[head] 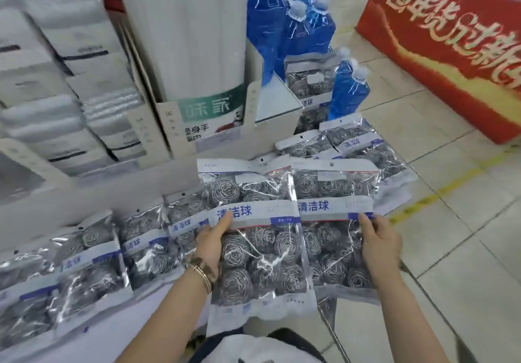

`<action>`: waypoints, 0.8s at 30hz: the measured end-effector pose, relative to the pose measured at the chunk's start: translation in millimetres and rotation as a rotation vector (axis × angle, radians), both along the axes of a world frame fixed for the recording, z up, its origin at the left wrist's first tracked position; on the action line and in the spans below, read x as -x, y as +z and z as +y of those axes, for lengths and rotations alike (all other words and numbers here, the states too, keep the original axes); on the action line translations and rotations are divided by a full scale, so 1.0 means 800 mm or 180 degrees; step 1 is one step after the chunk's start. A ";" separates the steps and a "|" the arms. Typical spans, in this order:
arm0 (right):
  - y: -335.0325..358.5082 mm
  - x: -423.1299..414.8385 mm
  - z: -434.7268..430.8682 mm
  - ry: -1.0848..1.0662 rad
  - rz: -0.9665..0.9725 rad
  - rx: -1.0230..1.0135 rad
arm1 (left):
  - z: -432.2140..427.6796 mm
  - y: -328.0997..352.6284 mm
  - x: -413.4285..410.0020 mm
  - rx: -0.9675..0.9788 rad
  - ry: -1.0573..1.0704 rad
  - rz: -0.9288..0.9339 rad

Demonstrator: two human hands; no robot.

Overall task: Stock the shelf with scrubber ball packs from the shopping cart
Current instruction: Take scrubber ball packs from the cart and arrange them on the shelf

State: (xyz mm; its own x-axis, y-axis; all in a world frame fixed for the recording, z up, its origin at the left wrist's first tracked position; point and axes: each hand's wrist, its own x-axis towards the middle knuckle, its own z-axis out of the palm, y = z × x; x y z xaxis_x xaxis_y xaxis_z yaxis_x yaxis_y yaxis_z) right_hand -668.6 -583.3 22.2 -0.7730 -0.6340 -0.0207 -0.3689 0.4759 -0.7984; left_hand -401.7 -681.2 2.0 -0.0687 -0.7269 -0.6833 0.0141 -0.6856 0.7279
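Left hand (210, 245), thumb on front and fingers behind, grips one scrubber ball pack (253, 238). Right hand (379, 245) pinches a second pack (332, 221) alongside. Both are held over the white shelf (98, 202).

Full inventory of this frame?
left pack: one, clear with silver balls, blue-white label, centre.
right pack: one, same, beside it.
shelf packs: several, same, row at left.
far packs: several, same, behind held ones.
blue bottles: several, white caps, top centre.
tall white pack: one, green band, upper middle.
stacked white packs: many, upper left.
red banner: one, gold lettering, upper right.
bracelet: one, gold, left wrist.
left hand: grips left pack.
right hand: grips right pack.
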 end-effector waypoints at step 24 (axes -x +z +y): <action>-0.002 0.382 -0.206 0.0909 0.0114 -0.0323 | -0.103 -0.019 0.337 -0.0267 0.0847 0.0121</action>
State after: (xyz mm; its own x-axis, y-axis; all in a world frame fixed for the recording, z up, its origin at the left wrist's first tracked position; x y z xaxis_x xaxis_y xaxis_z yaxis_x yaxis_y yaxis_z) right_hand -973.8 -747.9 20.2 -0.5650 -0.8220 -0.0710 -0.5264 0.4254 -0.7362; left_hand -671.4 -763.3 -12.8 0.0904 -0.6637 -0.7425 0.2280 -0.7119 0.6642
